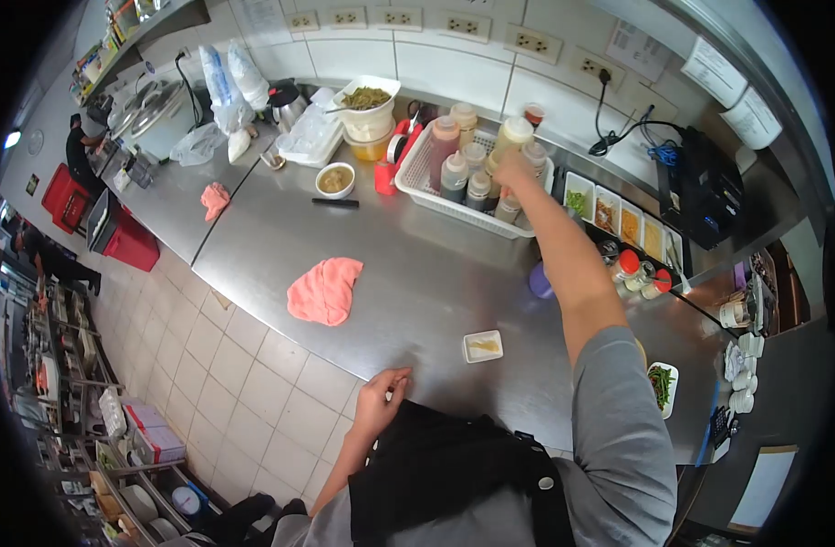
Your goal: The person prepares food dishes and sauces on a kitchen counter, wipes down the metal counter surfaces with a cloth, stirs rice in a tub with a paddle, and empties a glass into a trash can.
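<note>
Squeeze bottles (455, 177) stand packed in the white basket (452, 206), near the worktop's (408, 264) back edge. Right hand (516, 170) is in among them, fingers bent down over the tops; cannot tell whether they are clamped on one. Left hand (381, 402) sits at the front edge, fingers bent and close together, nothing visible in it; thumb contact unclear.

Main risk, my reading: a neighbouring bottle catches and tips, the cause being tight packing and fingers coming from above. A slick bottle wall or a loose cap could cost the grip or leave a drip. Right forearm passes beside the purple item (540, 281) and red-capped shakers (626, 263); a low elbow could brush them. Gray sleeve (623, 428) is close to the tray of greens (663, 389), so a backward swing might nudge it. Small white dish (483, 346), nearer the front edge, could be bumped by a careless pull toward the body.

Widest open room: mid-worktop, between basket and dish, running left to the pink cloth (325, 292) by the front edge. Tighter at the back: wall (454, 71) behind the basket, red holder (385, 176) off its left end, food tubs (605, 211) off its right.
</note>
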### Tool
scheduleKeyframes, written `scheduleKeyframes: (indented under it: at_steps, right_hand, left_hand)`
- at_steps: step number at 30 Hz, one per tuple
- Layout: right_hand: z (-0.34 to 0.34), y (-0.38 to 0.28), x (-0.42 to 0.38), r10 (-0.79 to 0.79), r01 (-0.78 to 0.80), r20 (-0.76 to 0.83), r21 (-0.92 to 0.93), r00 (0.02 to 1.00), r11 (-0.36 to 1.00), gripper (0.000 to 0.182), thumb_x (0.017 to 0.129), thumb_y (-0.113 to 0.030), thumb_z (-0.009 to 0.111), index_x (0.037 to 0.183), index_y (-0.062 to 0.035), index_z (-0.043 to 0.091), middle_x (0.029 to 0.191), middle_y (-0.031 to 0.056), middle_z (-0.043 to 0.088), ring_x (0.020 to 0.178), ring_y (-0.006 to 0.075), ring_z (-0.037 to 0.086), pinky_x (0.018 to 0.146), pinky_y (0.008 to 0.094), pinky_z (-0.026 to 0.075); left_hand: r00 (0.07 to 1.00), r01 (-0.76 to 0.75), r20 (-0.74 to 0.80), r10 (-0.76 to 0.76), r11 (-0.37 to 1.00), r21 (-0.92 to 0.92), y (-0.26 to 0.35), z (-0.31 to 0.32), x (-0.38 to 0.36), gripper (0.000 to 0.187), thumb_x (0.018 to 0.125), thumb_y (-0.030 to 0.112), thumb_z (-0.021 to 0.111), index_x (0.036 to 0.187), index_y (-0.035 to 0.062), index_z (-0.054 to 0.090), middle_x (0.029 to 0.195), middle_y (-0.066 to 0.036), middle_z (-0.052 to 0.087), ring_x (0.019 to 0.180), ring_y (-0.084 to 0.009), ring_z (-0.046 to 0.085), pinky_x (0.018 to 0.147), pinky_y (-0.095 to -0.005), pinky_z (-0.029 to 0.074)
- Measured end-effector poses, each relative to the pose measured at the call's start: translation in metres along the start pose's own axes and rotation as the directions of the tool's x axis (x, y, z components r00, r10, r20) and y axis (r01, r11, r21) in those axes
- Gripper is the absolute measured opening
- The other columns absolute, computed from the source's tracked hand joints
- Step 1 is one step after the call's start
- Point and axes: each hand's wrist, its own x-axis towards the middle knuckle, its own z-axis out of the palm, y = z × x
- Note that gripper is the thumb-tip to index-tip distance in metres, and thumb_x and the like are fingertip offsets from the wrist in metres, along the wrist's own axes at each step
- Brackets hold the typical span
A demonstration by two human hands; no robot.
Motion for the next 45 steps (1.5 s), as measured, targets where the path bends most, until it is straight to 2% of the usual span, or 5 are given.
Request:
scheduleKeyframes:
  at_steps: [10, 16, 22, 33, 45]
  right_hand:
    - [-0.032, 0.005, -0.024, -0.026, 0.027, 0.011, -0.133, 1.000, 0.991, 0.057, 0.068, -0.049, 0.075, 0.095, 0.0003, 0.068, 0.084, 0.0137, 0.073, 0.076, 0.0232, 0.072, 0.071, 0.0342, 0.055]
    - [-0.133, 0.047, -0.174, -0.368, 0.524, -0.398, 0.420, 0.840, 0.742, 0.065, 0.077, -0.042, 0.076, 0.123, -0.0036, 0.052, 0.107, 0.0125, 0.068, 0.096, 0.0180, 0.065, 0.080, 0.0321, 0.051]
    - [-0.122, 0.092, -0.282, -0.178, 0.361, -0.317, 0.860, 0.932, 0.361, 0.068, 0.086, -0.033, 0.073, 0.137, -0.0034, 0.039, 0.130, 0.0099, 0.055, 0.117, 0.0182, 0.052, 0.099, 0.0318, 0.041]
    - [0.056, 0.153, -0.378, 0.007, -0.021, 0.200, 0.070, 0.980, 0.997, 0.070, 0.074, -0.035, 0.081, 0.134, -0.0120, 0.054, 0.115, 0.0170, 0.061, 0.110, 0.0326, 0.059, 0.095, 0.0419, 0.044]
    - [0.058, 0.148, -0.375, -0.365, 0.320, 0.024, -0.532, 0.931, 0.784, 0.067, 0.063, -0.028, 0.084, 0.124, -0.0184, 0.060, 0.100, 0.0057, 0.055, 0.100, 0.0229, 0.054, 0.083, 0.0383, 0.040]
  left_hand:
    - [0.964, -0.201, 0.189, 0.185, 0.977, 0.073, 0.003, 0.009, 0.017, 0.020, 0.087, 0.006, 0.064, 0.107, 0.0049, 0.066, 0.092, -0.013, 0.066, 0.082, -0.0323, 0.065, 0.071, -0.0386, 0.055]
    - [0.905, -0.307, 0.353, 0.236, 0.939, 0.158, -0.012, 0.048, 0.046, 0.052, 0.081, 0.011, 0.071, 0.129, 0.0054, 0.053, 0.124, -0.016, 0.055, 0.115, -0.0376, 0.053, 0.098, -0.0437, 0.045]
    - [0.890, -0.371, 0.338, 0.307, 0.918, 0.142, -0.017, 0.103, 0.072, 0.089, 0.072, 0.017, 0.081, 0.146, 0.0061, 0.033, 0.141, -0.020, 0.042, 0.127, -0.0394, 0.043, 0.108, -0.0465, 0.037]
    - [0.905, -0.335, 0.313, 0.288, 0.936, 0.107, -0.015, 0.129, 0.073, 0.098, 0.073, 0.007, 0.078, 0.153, 0.0087, 0.021, 0.125, -0.017, 0.056, 0.117, -0.0357, 0.052, 0.101, -0.0433, 0.043]
    - [0.884, -0.360, 0.312, 0.349, 0.933, -0.025, 0.001, 0.130, 0.064, 0.102, 0.071, 0.005, 0.079, 0.154, 0.0101, 0.019, 0.124, -0.014, 0.058, 0.115, -0.0345, 0.054, 0.101, -0.0434, 0.044]
